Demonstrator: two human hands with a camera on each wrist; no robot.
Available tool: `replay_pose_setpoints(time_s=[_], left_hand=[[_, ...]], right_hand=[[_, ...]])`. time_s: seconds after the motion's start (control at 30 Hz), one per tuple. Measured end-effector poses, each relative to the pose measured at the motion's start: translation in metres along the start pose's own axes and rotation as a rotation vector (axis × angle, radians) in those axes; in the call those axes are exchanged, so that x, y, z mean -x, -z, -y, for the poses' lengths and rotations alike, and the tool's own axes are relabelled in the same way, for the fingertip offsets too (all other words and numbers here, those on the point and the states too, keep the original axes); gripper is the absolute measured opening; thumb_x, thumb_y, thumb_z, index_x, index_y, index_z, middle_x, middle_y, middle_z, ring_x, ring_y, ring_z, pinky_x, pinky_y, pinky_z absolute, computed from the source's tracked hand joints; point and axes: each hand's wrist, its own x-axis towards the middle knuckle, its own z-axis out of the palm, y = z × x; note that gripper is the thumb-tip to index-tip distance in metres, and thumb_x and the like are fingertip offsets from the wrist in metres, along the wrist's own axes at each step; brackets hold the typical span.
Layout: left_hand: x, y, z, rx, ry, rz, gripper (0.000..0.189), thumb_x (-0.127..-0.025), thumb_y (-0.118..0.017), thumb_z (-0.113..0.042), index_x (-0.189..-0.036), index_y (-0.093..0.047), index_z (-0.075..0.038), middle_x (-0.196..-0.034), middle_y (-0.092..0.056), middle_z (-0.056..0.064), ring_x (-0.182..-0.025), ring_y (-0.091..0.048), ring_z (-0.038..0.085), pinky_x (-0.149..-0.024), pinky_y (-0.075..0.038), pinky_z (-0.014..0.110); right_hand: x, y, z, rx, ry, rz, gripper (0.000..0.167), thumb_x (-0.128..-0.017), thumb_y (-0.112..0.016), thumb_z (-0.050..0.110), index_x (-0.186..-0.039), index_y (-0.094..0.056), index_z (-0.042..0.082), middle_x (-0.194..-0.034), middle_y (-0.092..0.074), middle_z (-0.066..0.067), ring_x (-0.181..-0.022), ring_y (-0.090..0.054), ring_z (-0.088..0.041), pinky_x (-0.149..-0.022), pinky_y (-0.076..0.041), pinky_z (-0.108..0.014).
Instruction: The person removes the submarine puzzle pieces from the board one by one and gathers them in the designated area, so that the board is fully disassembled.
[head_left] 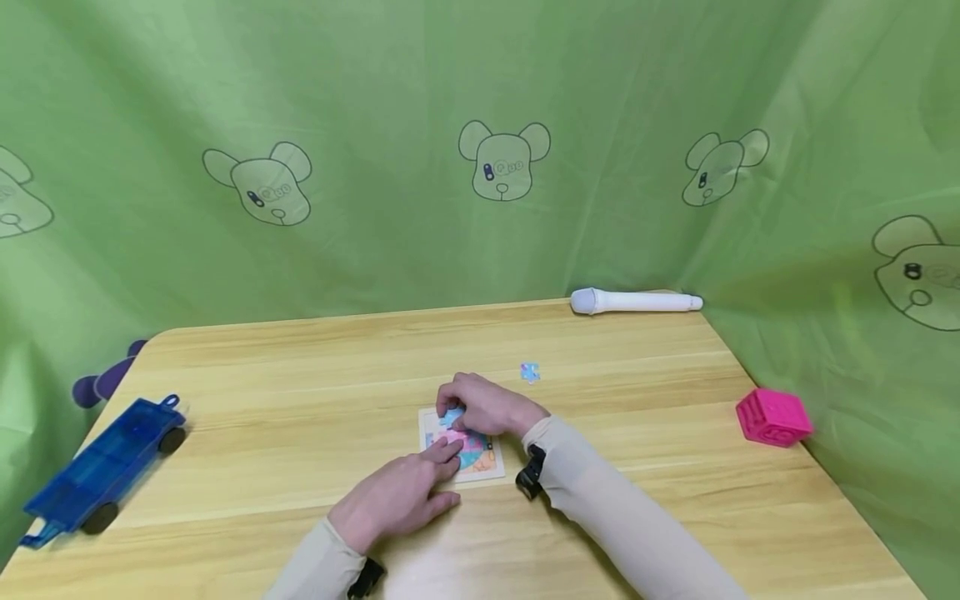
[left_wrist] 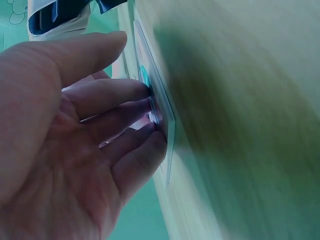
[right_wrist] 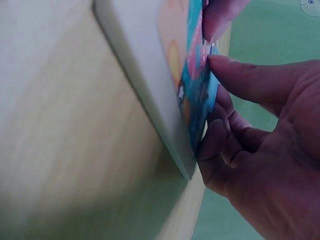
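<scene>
A small jigsaw puzzle with a white border point(head_left: 486, 477) lies flat on the wooden table, its picture in pink, teal and orange. My left hand point(head_left: 401, 497) rests its fairly straight fingertips on the puzzle's near left part. In the left wrist view, the fingers of that hand point(left_wrist: 75, 130) touch the board's face while the thumb stays off it. Over the far part, my right hand point(head_left: 487, 404) pinches a light blue puzzle piece point(head_left: 452, 416) between thumb and curled fingers, right at the board. A single loose piece point(head_left: 530, 372), blue and pink, lies beyond the right hand.
A blue toy trailer point(head_left: 108, 467) with dark wheels stands at the table's left, near a purple object point(head_left: 108, 383) at the edge. A white toy microphone point(head_left: 637, 302) lies along the back edge. At the right edge sits a pink block point(head_left: 774, 417). Green curtains point(head_left: 390, 250) surround the table.
</scene>
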Motion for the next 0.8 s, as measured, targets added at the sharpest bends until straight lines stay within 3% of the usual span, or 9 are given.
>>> replay_pose_setpoints(time_s=[0.2, 0.8], left_hand=[[0.0001, 0.0007, 0.0009, 0.018, -0.004, 0.001, 0.050, -0.098, -0.061, -0.028, -0.138, -0.054, 0.001, -0.152, -0.039, 0.012, -0.138, -0.037, 0.031, -0.109, -0.037, 0.047], [0.0004, 0.0010, 0.0008, 0.040, 0.002, 0.010, 0.049, -0.099, -0.060, -0.027, -0.138, -0.053, 0.002, -0.153, -0.038, 0.012, -0.139, -0.035, 0.029, -0.110, -0.036, 0.045]], right_hand=[[-0.0010, 0.0011, 0.0003, -0.029, -0.045, 0.003, 0.021, -0.085, -0.073, 0.000, -0.102, -0.067, 0.012, -0.095, -0.056, 0.000, -0.089, -0.052, -0.015, -0.083, -0.047, -0.030], [0.0032, 0.0033, -0.0073, -0.149, -0.047, -0.038, 0.012, -0.093, -0.065, 0.002, -0.097, -0.067, 0.013, -0.086, -0.060, 0.002, -0.081, -0.055, -0.014, -0.073, -0.049, -0.030]])
